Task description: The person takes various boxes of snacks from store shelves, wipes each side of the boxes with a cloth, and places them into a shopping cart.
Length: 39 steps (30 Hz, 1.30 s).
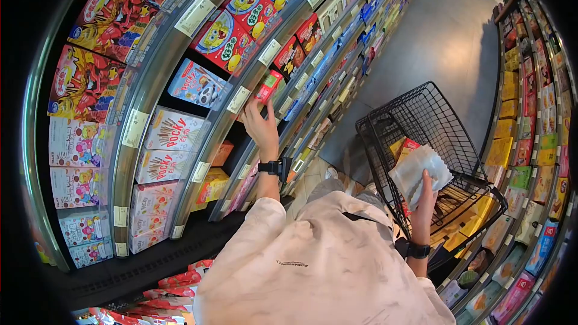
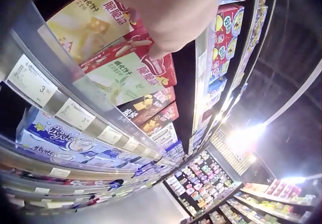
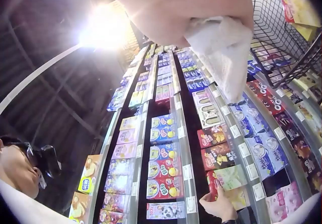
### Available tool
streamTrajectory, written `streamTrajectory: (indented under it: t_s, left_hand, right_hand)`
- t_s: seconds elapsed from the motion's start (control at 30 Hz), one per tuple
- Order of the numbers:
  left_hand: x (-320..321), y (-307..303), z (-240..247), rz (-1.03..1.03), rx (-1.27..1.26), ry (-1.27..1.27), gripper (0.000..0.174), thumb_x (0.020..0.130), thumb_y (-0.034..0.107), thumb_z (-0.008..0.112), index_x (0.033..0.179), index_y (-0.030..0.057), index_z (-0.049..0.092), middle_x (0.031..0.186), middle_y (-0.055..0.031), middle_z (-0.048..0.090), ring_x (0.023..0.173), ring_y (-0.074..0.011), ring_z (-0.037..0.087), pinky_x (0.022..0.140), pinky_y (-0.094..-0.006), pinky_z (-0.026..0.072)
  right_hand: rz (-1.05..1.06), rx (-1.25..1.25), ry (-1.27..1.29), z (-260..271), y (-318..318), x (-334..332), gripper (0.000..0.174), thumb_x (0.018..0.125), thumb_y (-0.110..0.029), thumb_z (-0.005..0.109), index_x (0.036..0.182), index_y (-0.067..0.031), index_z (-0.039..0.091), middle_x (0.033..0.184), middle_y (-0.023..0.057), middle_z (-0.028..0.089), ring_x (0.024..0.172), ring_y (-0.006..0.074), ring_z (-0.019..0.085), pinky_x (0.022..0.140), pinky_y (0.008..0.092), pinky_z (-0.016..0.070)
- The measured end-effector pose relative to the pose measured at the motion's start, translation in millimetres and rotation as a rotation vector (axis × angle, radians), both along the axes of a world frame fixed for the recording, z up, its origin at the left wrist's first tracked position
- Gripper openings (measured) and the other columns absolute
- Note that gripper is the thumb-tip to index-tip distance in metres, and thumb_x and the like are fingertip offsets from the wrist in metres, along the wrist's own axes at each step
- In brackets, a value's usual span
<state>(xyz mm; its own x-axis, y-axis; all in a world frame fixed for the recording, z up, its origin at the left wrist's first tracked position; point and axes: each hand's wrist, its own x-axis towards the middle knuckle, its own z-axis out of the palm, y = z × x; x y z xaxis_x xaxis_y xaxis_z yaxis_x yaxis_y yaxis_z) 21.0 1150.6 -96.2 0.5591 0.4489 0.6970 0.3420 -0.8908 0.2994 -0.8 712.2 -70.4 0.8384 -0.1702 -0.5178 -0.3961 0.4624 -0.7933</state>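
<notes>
At the left shelf, my left hand point(image 1: 260, 127) grips a small red and green snack box point(image 1: 268, 87) by its red end. The left wrist view shows this hand point(image 2: 168, 15) over the green box point(image 2: 123, 78), its fingertips partly hidden. Seen from the right wrist, the same hand point(image 3: 220, 207) pinches the box point(image 3: 230, 177) among others on the shelf. A pale, wavy-edged item point(image 1: 415, 171) is in my right hand point(image 1: 423, 207), with the thumb over it, above the cart. In the right wrist view this hand point(image 3: 186, 5) holds the white item point(image 3: 221, 58).
A black wire cart point(image 1: 442, 108) with yellow and red packages stands at my right. Stocked shelves point(image 1: 135, 129) run along the left, and more shelving point(image 1: 524, 144) is on the right. Grey aisle floor point(image 1: 421, 42) extends ahead between them.
</notes>
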Motion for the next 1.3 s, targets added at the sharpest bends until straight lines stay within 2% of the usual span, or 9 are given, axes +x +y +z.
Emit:
streamTrajectory:
  t_s: [0.33, 0.47, 0.67, 0.77, 0.83, 0.93, 1.07, 1.1, 1.3]
  left_hand:
    - [-10.1, -66.9, 50.5, -0.260, -0.300, -0.097, 0.040, 0.095, 0.006, 0.069, 0.132, -0.0007, 0.056, 0.126, -0.0147, 0.048, 0.118, -0.0279, 0.056, 0.093, -0.0359, 0.0502]
    - [9.7, -90.2, 36.5, -0.629, -1.426, -0.139, 0.027, 0.104, 0.017, 0.061, 0.126, 0.0021, 0.062, 0.113, -0.0044, 0.066, 0.100, -0.0094, 0.062, 0.086, -0.0237, 0.0500]
    - [29.3, -159.0, 65.2, -0.819, -1.436, 0.148, 0.032, 0.106, 0.024, 0.058, 0.128, 0.0010, 0.061, 0.104, -0.0024, 0.067, 0.092, -0.0052, 0.061, 0.081, -0.0208, 0.0475]
    - [34.2, -190.2, 63.5, -0.867, -1.408, 0.145, 0.032, 0.108, 0.027, 0.054, 0.128, 0.0036, 0.061, 0.104, -0.0036, 0.066, 0.093, -0.0062, 0.060, 0.082, -0.0219, 0.0475]
    - [37.1, -196.3, 67.6, -0.848, -1.315, 0.149, 0.033, 0.108, 0.028, 0.053, 0.128, 0.0036, 0.060, 0.105, -0.0043, 0.066, 0.094, -0.0068, 0.060, 0.082, -0.0224, 0.0476]
    - [37.8, -195.6, 79.5, -0.948, -1.264, 0.172, 0.034, 0.109, 0.030, 0.051, 0.130, 0.0036, 0.057, 0.108, -0.0054, 0.065, 0.096, -0.0085, 0.060, 0.085, -0.0238, 0.0484]
    - [38.3, -202.0, 75.7, -1.097, -1.410, 0.303, 0.040, 0.109, 0.037, 0.048, 0.132, 0.0048, 0.055, 0.115, -0.0063, 0.065, 0.102, -0.0093, 0.062, 0.090, -0.0240, 0.0493]
    - [39.0, -204.1, 74.8, -1.125, -1.375, 0.297, 0.039, 0.109, 0.036, 0.048, 0.132, 0.0050, 0.055, 0.115, -0.0066, 0.065, 0.103, -0.0097, 0.062, 0.091, -0.0244, 0.0493]
    - [35.2, -219.9, 88.1, -1.275, -1.367, 0.349, 0.056, 0.105, 0.030, 0.058, 0.151, 0.0037, 0.040, 0.138, -0.0125, 0.055, 0.125, -0.0180, 0.054, 0.108, -0.0320, 0.0410]
  right_hand:
    - [-0.049, -0.107, -0.028, 0.1, 1.3, -1.6, 0.052, 0.098, -0.031, 0.068, 0.139, -0.0019, 0.053, 0.129, 0.0054, 0.061, 0.116, 0.0169, 0.058, 0.097, 0.0323, 0.0477]
    - [-0.003, -0.184, -0.091, -3.6, 7.5, 2.4, 0.051, 0.101, -0.033, 0.065, 0.138, -0.0002, 0.055, 0.129, 0.0054, 0.062, 0.115, 0.0159, 0.058, 0.098, 0.0314, 0.0464]
    - [0.258, -0.325, -0.116, 21.5, 37.0, 6.1, 0.064, 0.103, -0.044, 0.059, 0.145, 0.0034, 0.048, 0.139, 0.0089, 0.056, 0.128, 0.0175, 0.050, 0.110, 0.0291, 0.0360]
    - [0.346, -0.060, -0.195, 10.7, 50.8, 8.6, 0.071, 0.106, -0.046, 0.051, 0.154, 0.0036, 0.034, 0.153, 0.0109, 0.044, 0.139, 0.0170, 0.040, 0.117, 0.0296, 0.0280]
    - [0.274, 0.468, -0.304, 4.8, 59.7, 7.5, 0.069, 0.108, -0.045, 0.044, 0.158, 0.0000, 0.028, 0.156, 0.0103, 0.039, 0.141, 0.0174, 0.038, 0.117, 0.0319, 0.0285]
    - [0.342, 0.305, -0.304, 34.9, 55.6, 13.9, 0.066, 0.110, -0.041, 0.038, 0.159, 0.0003, 0.021, 0.157, 0.0117, 0.036, 0.142, 0.0190, 0.037, 0.118, 0.0328, 0.0278]
    - [0.507, -0.098, -0.403, 35.3, 53.3, 13.8, 0.071, 0.107, -0.025, 0.055, 0.161, -0.0035, 0.014, 0.155, 0.0106, 0.038, 0.143, 0.0189, 0.037, 0.118, 0.0340, 0.0284]
    - [0.406, -0.112, -0.441, 35.0, 56.2, 16.7, 0.064, 0.103, -0.020, 0.062, 0.155, -0.0043, 0.027, 0.142, 0.0078, 0.050, 0.130, 0.0160, 0.049, 0.110, 0.0313, 0.0395]
    - [0.285, -0.122, -0.450, 38.1, 47.4, 46.1, 0.044, 0.104, -0.024, 0.061, 0.140, -0.0042, 0.046, 0.123, 0.0039, 0.061, 0.107, 0.0109, 0.060, 0.090, 0.0276, 0.0504]
